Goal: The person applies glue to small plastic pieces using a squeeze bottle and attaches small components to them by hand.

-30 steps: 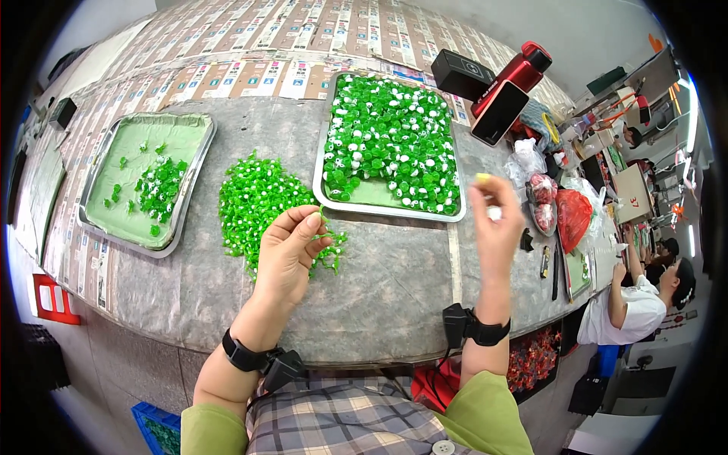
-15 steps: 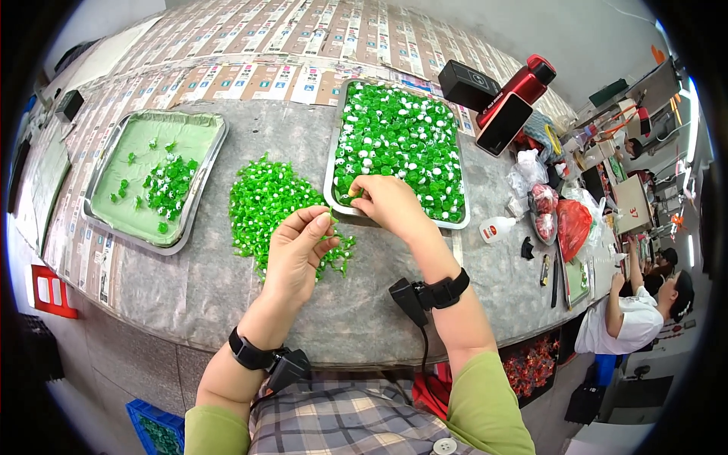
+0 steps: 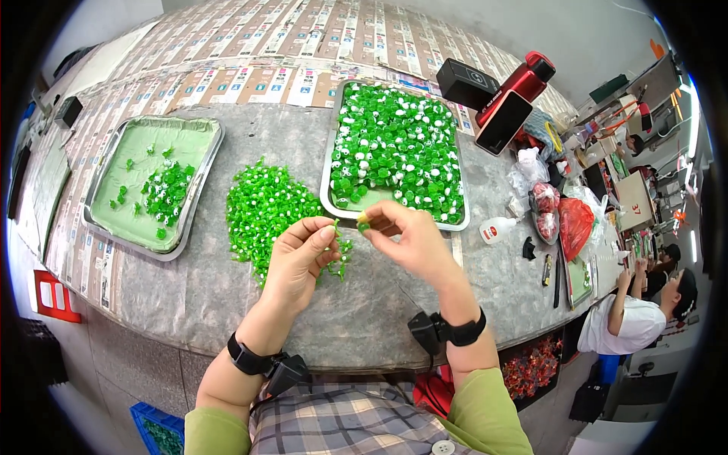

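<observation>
My left hand [image 3: 297, 258] pinches a small green plastic piece [image 3: 336, 224] between thumb and forefinger, above the near edge of the pile. Facing it, my right hand [image 3: 415, 239] grips a round green piece [image 3: 363, 226] at its fingertips, a short gap from the other one. A heap of small green plastic pieces [image 3: 269, 212] with white bits lies by my left hand. Just beyond my right hand stands a metal tray [image 3: 326, 199] full of round green and white eye-like pieces [image 3: 398, 144]. Its near left corner shows bare green lining.
A second green-lined tray [image 3: 114, 178], at the left, holds some assembled green pieces [image 3: 167, 189]. To the right are a white squeeze bottle [image 3: 497, 230], a phone [image 3: 503, 123], a red flask [image 3: 523, 83], a black box [image 3: 466, 83] and plastic bags [image 3: 576, 225]. A co-worker [image 3: 629, 318] sits far right.
My right hand has come back from the tray's near corner toward my left hand, with a round green piece in its fingers. My left hand has barely moved.
</observation>
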Motion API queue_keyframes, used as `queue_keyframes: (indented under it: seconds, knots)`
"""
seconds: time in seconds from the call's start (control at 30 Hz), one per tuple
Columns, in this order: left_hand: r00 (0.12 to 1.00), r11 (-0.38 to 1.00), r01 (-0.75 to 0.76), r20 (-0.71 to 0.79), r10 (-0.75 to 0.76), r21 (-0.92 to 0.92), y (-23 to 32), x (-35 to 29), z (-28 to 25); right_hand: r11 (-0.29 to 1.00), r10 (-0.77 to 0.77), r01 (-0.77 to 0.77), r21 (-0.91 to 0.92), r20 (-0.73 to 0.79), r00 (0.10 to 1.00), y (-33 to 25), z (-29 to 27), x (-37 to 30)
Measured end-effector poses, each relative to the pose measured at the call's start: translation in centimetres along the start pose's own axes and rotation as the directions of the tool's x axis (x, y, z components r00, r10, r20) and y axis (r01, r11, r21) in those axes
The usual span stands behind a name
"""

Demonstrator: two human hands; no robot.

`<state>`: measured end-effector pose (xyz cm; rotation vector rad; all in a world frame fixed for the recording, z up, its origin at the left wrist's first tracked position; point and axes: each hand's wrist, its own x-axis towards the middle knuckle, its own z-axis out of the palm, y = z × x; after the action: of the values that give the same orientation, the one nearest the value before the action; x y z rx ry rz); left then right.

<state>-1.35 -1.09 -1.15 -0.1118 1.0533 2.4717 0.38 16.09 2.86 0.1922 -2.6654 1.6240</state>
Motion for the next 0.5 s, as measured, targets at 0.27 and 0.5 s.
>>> queue_keyframes:
  seconds: [0.27,0.5]
  knots:
    - [0.989,0.987,0.080,0.115,-0.096,0.143,-0.6,-0.1,1.0,0.998,-0.041,0.044,0.054,-0.061,0.997,0.5,1.5,-2.5]
    - [0.976,0.968,0.082,0.178,-0.126,0.238,-0.8,-0.2,0.9,0.994,-0.036,0.037,0.099,-0.013,0.999,0.9,0.9,-2.8]
